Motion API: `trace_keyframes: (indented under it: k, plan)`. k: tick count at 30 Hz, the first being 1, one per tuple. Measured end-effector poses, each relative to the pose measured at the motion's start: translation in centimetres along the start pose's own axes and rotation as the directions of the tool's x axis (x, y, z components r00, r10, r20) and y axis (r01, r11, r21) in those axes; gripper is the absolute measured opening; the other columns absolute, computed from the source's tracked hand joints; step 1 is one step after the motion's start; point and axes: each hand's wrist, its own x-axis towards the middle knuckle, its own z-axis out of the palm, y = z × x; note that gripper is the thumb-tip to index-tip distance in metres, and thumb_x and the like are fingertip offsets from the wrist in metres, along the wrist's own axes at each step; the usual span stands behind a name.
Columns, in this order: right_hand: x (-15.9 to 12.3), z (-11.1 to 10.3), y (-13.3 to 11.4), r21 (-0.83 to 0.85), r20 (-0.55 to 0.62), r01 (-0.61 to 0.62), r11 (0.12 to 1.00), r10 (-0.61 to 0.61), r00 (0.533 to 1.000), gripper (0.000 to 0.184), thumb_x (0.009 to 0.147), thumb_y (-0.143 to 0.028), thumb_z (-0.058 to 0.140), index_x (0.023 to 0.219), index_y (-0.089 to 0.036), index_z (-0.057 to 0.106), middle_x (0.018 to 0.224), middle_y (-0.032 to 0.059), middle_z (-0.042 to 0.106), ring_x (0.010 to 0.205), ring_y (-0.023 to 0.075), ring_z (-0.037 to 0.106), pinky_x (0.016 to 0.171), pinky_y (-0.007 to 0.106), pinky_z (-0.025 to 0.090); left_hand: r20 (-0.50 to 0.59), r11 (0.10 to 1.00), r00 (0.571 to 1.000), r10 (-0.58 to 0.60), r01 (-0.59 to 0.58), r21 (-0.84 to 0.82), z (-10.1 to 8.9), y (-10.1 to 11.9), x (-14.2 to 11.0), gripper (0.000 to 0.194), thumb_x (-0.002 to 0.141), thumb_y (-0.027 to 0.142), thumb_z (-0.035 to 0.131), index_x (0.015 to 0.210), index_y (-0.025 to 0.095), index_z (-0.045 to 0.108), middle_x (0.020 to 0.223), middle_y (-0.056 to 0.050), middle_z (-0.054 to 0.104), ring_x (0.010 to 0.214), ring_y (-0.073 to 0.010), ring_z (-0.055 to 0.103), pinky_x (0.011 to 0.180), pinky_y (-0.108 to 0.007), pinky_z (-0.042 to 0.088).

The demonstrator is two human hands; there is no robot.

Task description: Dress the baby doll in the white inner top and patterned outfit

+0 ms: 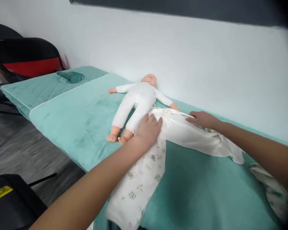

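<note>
A pair of baby trousers (141, 183) lies spread on the green cover, one leg printed with small animals and pointing at me. The other leg looks plain white and stretches to the right. My left hand (149, 129) rests flat on the top of the printed leg, fingers slightly apart. At the upper edge of the plain leg, my right hand (203, 120) pinches the cloth between thumb and fingers. Just beyond the trousers, a baby doll (140, 97) in a white suit lies on its back, arms spread, its feet left of my left hand.
The green padded cover (79, 118) drapes a long bed against a white wall (194, 64). A round opening (70, 76) shows near its far left end. Another printed cloth (270, 185) lies at right. Black chairs (26, 52) stand at left; a black seat (12, 204) is lower left.
</note>
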Motion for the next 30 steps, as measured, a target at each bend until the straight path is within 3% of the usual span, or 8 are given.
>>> trace_keyframes:
  k: [6,10,13,16,19,21,26,30]
  plan:
    - [-12.1,-0.3,-6.0,-0.195,-0.096,0.301,0.934,-0.323,0.941,0.029,0.102,-0.038,0.034,0.106,-0.023,0.059,0.105,0.0066,0.069,0.082,0.0209,0.063,0.062,0.030,0.035,0.054,0.989,0.997,0.052,-0.059,0.138,-2.0,1.0,1.2,0.017,0.088,0.010,0.057,0.101,0.012,0.068,0.113,-0.013,0.069,0.115,-0.0266,0.057,0.101,-0.043,0.046]
    - [-18.6,0.0,-9.2,-0.303,-0.105,0.352,0.885,-0.398,0.911,0.027,0.104,-0.030,0.032,0.104,-0.022,0.058,0.102,0.0067,0.067,0.073,0.0190,0.061,0.054,0.030,0.024,-0.115,0.932,0.934,0.338,-0.316,0.176,-3.1,3.9,-0.4,0.024,0.093,0.010,0.047,0.103,0.013,0.068,0.146,-0.017,0.051,0.140,-0.0306,0.041,0.116,-0.053,0.032]
    - [-22.2,0.2,-9.8,-0.277,-0.137,0.352,0.894,-0.400,0.906,0.025,0.103,-0.028,0.033,0.100,-0.022,0.057,0.100,0.0067,0.066,0.073,0.0199,0.061,0.053,0.031,0.022,-0.039,0.877,0.888,0.458,-0.444,0.186,-2.9,5.7,-1.0,0.024,0.093,0.009,0.045,0.101,0.016,0.067,0.129,-0.013,0.063,0.130,-0.0286,0.051,0.118,-0.059,0.024]
    - [-25.0,0.2,-8.7,-0.103,-0.167,0.290,0.951,-0.304,0.938,0.022,0.103,-0.031,0.036,0.101,-0.023,0.056,0.101,0.0059,0.068,0.078,0.0211,0.063,0.057,0.030,0.031,0.033,0.910,0.930,0.367,-0.366,0.193,-3.0,7.1,-1.1,0.023,0.093,0.010,0.044,0.105,0.016,0.063,0.105,-0.010,0.068,0.103,-0.0261,0.062,0.102,-0.052,0.043]
    - [-26.7,-0.2,-6.4,0.160,-0.156,0.135,0.978,-0.110,0.982,0.021,0.098,-0.037,0.047,0.111,-0.024,0.055,0.107,0.0073,0.070,0.090,0.0248,0.066,0.067,0.031,0.042,-0.170,0.961,0.953,0.251,-0.224,0.161,-4.4,8.4,-1.2,0.021,0.098,0.020,0.043,0.109,0.018,0.060,0.110,-0.011,0.065,0.103,-0.0263,0.059,0.082,-0.038,0.049]
    - [-27.4,-0.5,-5.1,0.340,-0.100,0.024,0.940,0.011,0.995,0.034,0.094,-0.043,0.056,0.122,-0.024,0.054,0.115,0.0089,0.070,0.098,0.0276,0.067,0.074,0.034,0.048,-0.331,0.979,0.922,0.202,-0.178,0.100,-6.1,9.5,-1.5,0.020,0.100,0.028,0.043,0.110,0.020,0.059,0.113,-0.010,0.063,0.106,-0.0261,0.057,0.076,-0.034,0.047]
    - [-27.6,-1.3,-6.8,0.749,-0.019,0.141,0.647,-0.192,0.981,0.076,0.082,-0.051,0.073,0.147,-0.025,0.043,0.139,0.0089,0.062,0.119,0.0296,0.063,0.097,0.041,0.053,-0.611,0.964,0.790,0.049,-0.198,-0.179,-10.1,12.8,-2.9,0.015,0.100,0.029,0.046,0.105,0.021,0.057,0.110,-0.009,0.061,0.104,-0.0233,0.056,0.083,-0.033,0.046]
    - [-27.1,-0.5,-12.4,0.892,-0.158,0.277,0.356,-0.328,0.931,0.067,0.078,-0.042,0.078,0.139,-0.023,0.057,0.131,0.0059,0.068,0.126,0.0293,0.060,0.108,0.043,0.048,-0.606,0.811,0.774,-0.185,-0.228,-0.539,-11.7,14.3,-5.7,0.011,0.096,0.022,0.049,0.104,0.022,0.056,0.108,-0.006,0.063,0.102,-0.0194,0.059,0.091,-0.033,0.047]
